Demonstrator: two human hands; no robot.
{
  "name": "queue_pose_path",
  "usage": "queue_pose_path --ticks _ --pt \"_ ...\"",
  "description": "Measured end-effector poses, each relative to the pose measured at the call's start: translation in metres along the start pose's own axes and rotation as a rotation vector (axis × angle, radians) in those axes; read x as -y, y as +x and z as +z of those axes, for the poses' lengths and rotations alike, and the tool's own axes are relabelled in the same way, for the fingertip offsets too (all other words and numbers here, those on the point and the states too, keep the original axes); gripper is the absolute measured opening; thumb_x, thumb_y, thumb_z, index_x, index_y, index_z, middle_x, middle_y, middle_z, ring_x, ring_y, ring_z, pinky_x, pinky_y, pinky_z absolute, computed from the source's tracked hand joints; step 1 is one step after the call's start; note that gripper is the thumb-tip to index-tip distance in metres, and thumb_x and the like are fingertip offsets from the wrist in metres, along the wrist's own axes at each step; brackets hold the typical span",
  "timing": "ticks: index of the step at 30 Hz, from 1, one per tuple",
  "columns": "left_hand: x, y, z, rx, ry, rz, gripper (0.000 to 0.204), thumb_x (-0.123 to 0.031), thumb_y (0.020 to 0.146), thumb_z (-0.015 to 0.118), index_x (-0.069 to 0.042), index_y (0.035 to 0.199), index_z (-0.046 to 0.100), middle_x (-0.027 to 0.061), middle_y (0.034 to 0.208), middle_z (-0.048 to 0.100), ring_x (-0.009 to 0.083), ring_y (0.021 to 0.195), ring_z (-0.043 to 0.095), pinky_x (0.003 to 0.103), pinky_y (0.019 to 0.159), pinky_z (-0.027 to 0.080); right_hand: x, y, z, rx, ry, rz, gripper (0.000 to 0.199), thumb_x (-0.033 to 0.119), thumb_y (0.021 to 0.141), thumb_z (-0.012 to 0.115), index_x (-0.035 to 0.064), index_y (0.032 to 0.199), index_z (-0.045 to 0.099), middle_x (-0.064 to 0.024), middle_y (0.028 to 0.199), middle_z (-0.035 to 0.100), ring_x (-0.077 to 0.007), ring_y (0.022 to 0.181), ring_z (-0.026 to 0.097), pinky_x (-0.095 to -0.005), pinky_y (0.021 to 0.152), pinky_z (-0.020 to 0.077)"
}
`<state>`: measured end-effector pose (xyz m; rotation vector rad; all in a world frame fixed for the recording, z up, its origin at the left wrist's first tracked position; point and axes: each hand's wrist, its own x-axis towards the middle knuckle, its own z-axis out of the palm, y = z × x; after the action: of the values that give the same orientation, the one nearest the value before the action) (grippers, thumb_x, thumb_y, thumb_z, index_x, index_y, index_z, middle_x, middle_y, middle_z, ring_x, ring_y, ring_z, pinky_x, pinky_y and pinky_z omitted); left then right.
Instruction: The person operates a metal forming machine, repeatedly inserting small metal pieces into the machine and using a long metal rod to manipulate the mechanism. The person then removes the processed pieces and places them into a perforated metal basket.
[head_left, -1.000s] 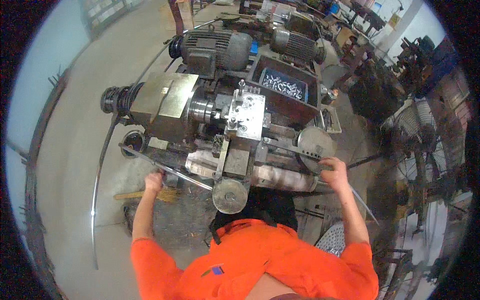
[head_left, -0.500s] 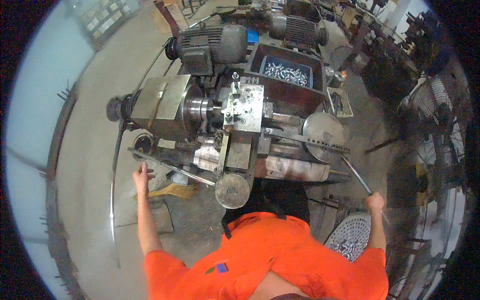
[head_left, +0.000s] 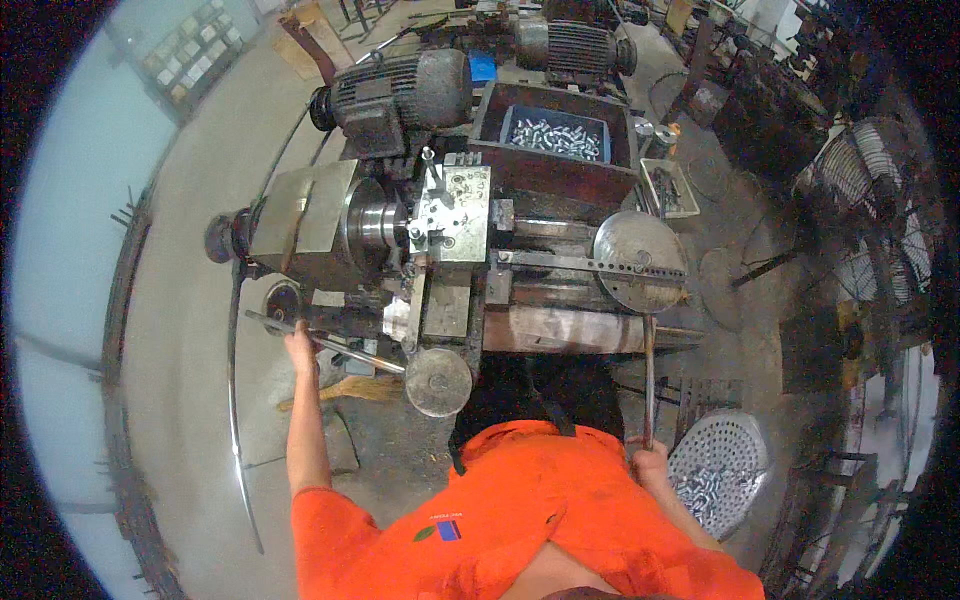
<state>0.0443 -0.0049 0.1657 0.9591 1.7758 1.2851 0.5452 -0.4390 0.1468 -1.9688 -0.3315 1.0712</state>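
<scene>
The right hand [head_left: 649,463] grips a metal rod [head_left: 649,385] at its lower end. The left hand [head_left: 300,348] touches a lever [head_left: 360,354]; its grip is unclear.

Pale blue wall [head_left: 75,240] along left, grey floor [head_left: 180,300] beside it, caged fan [head_left: 862,180] far right.

My right lever [head_left: 649,380] is smooth, glossy metal; my shirt [head_left: 560,500], matt cloth; the nearer motor [head_left: 405,95], dull, ridged metal.
</scene>
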Motion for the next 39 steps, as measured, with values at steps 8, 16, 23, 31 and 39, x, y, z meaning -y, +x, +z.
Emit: queue_pose_path --ticks 8,16,23,31,39 --pt "0.012 0.012 -0.003 0.060 -0.023 0.027 0.033 -0.028 0.083 0.052 0.004 0.090 0.052 0.0129 0.067 0.060 0.0220 0.051 0.061 0.031 0.040 0.049 -0.005 -0.005 0.019 0.002 0.251 -0.094 0.026 0.001 0.061 0.054 -0.0019 0.087 0.058 0.0004 0.056 0.048 -0.0099 0.043 0.041 -0.0269 0.041 0.0279" --pt "-0.014 -0.001 -0.006 0.064 0.142 -0.085 0.033 -0.029 0.084 0.051 0.004 0.086 0.053 0.0119 0.064 0.058 0.0219 0.049 0.060 0.031 0.040 0.050 0.006 0.024 -0.064 -0.155 -0.433 -0.287 0.020 0.008 0.061 0.056 0.0015 0.080 0.056 -0.0059 0.056 0.048 -0.0145 0.052 0.046 -0.0323 0.047 0.0385" --pt "0.012 0.014 0.004 0.208 0.024 -0.084 0.039 -0.033 0.085 0.053 0.006 0.088 0.053 0.0113 0.068 0.058 0.0213 0.053 0.060 0.031 0.043 0.049 0.060 0.150 -0.199 -0.667 -1.324 -0.251 0.057 0.024 0.059 0.066 0.0012 0.110 0.055 -0.0200 0.084 0.059 -0.0373 0.080 0.058 -0.0463 0.070 0.0454" --pt "0.047 0.016 -0.035 0.151 -0.137 -0.146 0.048 -0.046 0.087 0.047 -0.005 0.109 0.056 0.0103 0.088 0.062 0.0200 0.077 0.061 0.038 0.072 0.048 0.090 0.133 -0.073 -0.953 -0.978 -0.810 0.073 0.017 0.059 0.059 0.0019 0.129 0.042 -0.0219 0.131 0.039 -0.0379 0.121 0.037 -0.0446 0.102 0.0283" --pt "0.115 0.015 -0.007 0.439 1.486 0.508 0.036 -0.036 0.075 0.064 -0.003 0.089 0.061 0.0157 0.087 0.064 0.0301 0.082 0.062 0.040 0.074 0.049 0.030 0.089 -0.014 -0.377 -0.713 -0.603 0.045 0.011 0.057 0.063 0.0007 0.101 0.061 -0.0204 0.108 0.058 -0.0351 0.101 0.056 -0.0385 0.085 0.0451"
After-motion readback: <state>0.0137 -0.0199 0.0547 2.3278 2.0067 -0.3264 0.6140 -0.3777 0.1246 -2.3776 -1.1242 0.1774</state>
